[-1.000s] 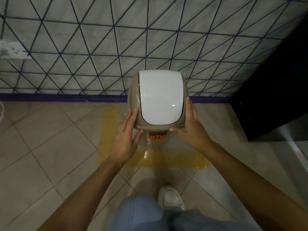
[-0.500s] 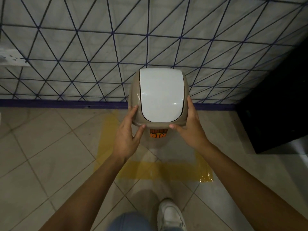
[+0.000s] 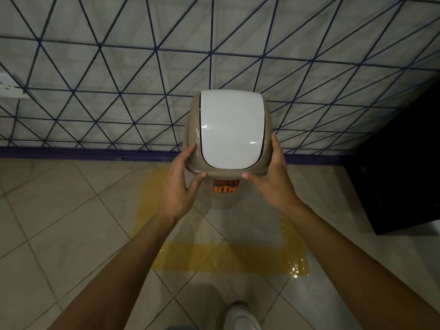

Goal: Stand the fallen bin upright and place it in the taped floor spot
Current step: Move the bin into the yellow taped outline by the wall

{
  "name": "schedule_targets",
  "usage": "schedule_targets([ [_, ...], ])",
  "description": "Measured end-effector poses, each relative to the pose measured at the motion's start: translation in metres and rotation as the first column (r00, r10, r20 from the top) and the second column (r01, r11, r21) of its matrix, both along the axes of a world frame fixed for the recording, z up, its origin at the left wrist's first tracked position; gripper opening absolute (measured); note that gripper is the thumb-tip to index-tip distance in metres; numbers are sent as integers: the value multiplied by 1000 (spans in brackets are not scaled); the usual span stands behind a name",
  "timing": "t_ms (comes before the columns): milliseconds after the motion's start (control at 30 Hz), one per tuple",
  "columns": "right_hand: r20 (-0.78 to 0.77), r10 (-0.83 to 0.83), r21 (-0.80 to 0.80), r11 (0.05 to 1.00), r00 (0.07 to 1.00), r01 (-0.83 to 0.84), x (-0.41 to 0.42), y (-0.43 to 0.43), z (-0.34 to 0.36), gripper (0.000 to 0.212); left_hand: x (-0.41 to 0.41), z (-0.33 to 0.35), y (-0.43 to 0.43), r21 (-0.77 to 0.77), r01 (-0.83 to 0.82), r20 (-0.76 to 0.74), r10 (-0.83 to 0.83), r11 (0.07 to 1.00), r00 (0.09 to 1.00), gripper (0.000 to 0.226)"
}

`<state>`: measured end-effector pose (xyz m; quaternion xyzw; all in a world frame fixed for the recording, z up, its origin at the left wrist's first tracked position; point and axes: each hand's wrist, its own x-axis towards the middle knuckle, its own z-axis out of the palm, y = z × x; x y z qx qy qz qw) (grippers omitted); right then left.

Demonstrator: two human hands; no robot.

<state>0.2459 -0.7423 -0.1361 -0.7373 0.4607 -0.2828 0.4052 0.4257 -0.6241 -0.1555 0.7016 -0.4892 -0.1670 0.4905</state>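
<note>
Upright between wall and near strip of the taped floor spot [image 3: 228,258], inside the yellow outline: the bin [image 3: 228,172], beige, hard plastic, likely light and hollow. Glossy white swing lid [image 3: 232,129], probably loose and slippery, so best avoided. Clasped around the lid rim's near corners: left hand [image 3: 177,186], right hand [image 3: 273,182].

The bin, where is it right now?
The bin stands upright mid-frame, held between both hands, inside the yellow tape outline by the tiled wall.

head view, looking steeply down, close
</note>
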Motion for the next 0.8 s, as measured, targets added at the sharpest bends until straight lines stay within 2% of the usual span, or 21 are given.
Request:
schedule_targets([
  [233, 26, 6, 21, 1000, 1000, -6, 1, -3, -2, 115, 1, 1, -1, -30, 31, -95, -34, 999, 995, 65],
  [300, 49, -9, 41, 999, 999, 7, -1, -4, -2, 117, 2, 2, -1, -36, 43, -156, -48, 998, 987, 67],
  [400, 107, -63, 158, 986, 992, 45, -3, -5, -1, 120, 5, 4, -2, -12, 44, -283, -46, 999, 958, 76],
  [500, 130, -62, 203, 979, 990, 35, -4, -4, -1, 113, 9, 5, -4, 33, 68, -414, -48, 997, 909, 83],
  [633, 117, -62, 178, 983, 991, 41, -3, -6, 3, 101, 12, 6, -4, 61, 108, -444, -70, 992, 893, 84],
  [800, 107, -62, 170, 985, 992, 43, -5, -5, 5, 101, 10, 6, -5, 70, 111, -433, -70, 991, 899, 84],
])
